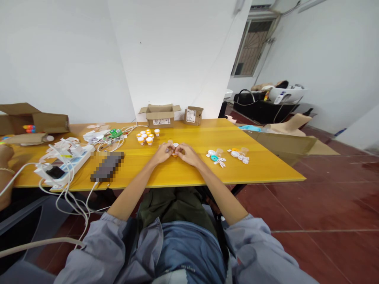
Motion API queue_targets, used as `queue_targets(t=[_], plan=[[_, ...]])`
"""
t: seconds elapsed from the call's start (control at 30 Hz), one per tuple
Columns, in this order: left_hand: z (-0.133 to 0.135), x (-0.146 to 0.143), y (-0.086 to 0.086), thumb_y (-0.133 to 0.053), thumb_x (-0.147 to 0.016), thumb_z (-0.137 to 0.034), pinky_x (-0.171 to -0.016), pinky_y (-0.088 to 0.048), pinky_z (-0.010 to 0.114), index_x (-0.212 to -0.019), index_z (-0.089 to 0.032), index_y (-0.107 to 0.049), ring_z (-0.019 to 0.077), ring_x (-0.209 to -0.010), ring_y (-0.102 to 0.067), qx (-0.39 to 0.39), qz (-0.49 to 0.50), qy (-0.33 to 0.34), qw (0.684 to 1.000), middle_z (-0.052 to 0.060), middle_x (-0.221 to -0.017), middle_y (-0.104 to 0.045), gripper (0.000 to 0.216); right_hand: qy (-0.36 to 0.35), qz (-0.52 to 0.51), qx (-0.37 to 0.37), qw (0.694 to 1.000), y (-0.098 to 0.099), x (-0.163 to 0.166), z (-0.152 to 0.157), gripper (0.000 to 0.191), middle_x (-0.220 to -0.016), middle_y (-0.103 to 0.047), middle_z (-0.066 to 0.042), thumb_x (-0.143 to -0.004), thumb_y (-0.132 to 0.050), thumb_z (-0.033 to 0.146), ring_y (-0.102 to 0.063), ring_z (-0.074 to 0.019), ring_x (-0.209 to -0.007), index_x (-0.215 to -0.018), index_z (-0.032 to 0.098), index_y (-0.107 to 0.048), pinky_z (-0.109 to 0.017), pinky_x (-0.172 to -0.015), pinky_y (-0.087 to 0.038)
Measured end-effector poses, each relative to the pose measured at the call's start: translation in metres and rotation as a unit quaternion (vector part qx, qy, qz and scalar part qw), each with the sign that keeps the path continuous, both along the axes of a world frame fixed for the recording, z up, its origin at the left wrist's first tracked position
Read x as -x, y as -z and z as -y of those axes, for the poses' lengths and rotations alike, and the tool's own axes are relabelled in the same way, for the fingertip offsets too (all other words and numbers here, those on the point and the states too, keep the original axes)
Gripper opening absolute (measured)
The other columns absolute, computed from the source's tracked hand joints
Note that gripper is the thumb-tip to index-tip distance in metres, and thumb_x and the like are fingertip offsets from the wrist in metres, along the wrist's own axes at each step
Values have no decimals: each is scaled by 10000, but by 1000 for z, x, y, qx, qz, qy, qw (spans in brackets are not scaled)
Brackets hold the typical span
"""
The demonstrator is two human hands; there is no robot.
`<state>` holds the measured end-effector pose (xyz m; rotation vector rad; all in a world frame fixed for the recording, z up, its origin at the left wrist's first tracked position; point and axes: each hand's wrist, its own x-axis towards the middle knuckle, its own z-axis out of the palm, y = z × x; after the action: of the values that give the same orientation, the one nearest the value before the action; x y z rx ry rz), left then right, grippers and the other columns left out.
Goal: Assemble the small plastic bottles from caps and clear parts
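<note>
My left hand point(162, 153) and my right hand point(187, 154) meet over the yellow table, fingers bent and closed around small parts. Between the fingertips a white round piece point(175, 145) shows, with a bit of orange below it; fingers hide most of it, so its kind is unclear. To the right of my right hand lie loose parts: a white cap point(211, 152), a teal ring point(214, 158), and small white spotted pieces point(221, 161). Farther right is a similar group with an orange ring point(235, 150). Beyond my left hand stand several white-and-orange round-topped pieces point(145, 137).
A power strip point(79, 165) with tangled white cables and a dark pixelated device point(107, 167) lie left. Two cardboard boxes point(160, 120) stand at the wall, an open box point(50, 123) at far left. Another person's arm point(5, 173) reaches in at the left edge.
</note>
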<state>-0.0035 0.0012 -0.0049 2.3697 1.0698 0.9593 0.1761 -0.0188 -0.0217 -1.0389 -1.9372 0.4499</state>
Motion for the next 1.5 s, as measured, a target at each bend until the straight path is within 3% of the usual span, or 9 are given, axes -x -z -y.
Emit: queue_targets(t=[0.2,0.47,0.83,1.5], plan=[[0,0,0,-564,-812,-172,-905,-513,352,-850,-216,-677,203,-914,-628,-1,-12,10,1000,12,-881,-707,127,-18,22,-8,1000,0,-1,1,31,-859,-616,-14,-820,-663,223,-587,-187,-845,-790,228,-667,-310,-808,-466],[0,-1,0,-582,-816,-171,-913,-508,363,-839,-202,-681,207,-923,-629,9,-16,12,1000,19,-881,-705,106,-19,31,-3,999,0,-2,1,102,-876,-612,-23,-832,-614,159,-589,-193,-867,-771,228,-657,-315,-823,-456],[0,2,4,-680,-828,-310,-1067,-415,455,-999,-250,-712,248,-1084,-592,14,-34,9,999,40,-1036,-705,184,-7,23,-21,1000,6,-3,-3,123,-909,-626,-31,-844,-593,148,-605,-205,-925,-776,236,-643,-332,-858,-467],[-3,3,7,-710,-820,-396,-1049,-419,422,-1011,-243,-712,230,-1045,-585,13,-27,20,999,27,-993,-703,245,-2,31,-38,999,8,-2,-3,119,-936,-632,-36,-856,-582,161,-605,-215,-951,-799,244,-645,-350,-880,-470]])
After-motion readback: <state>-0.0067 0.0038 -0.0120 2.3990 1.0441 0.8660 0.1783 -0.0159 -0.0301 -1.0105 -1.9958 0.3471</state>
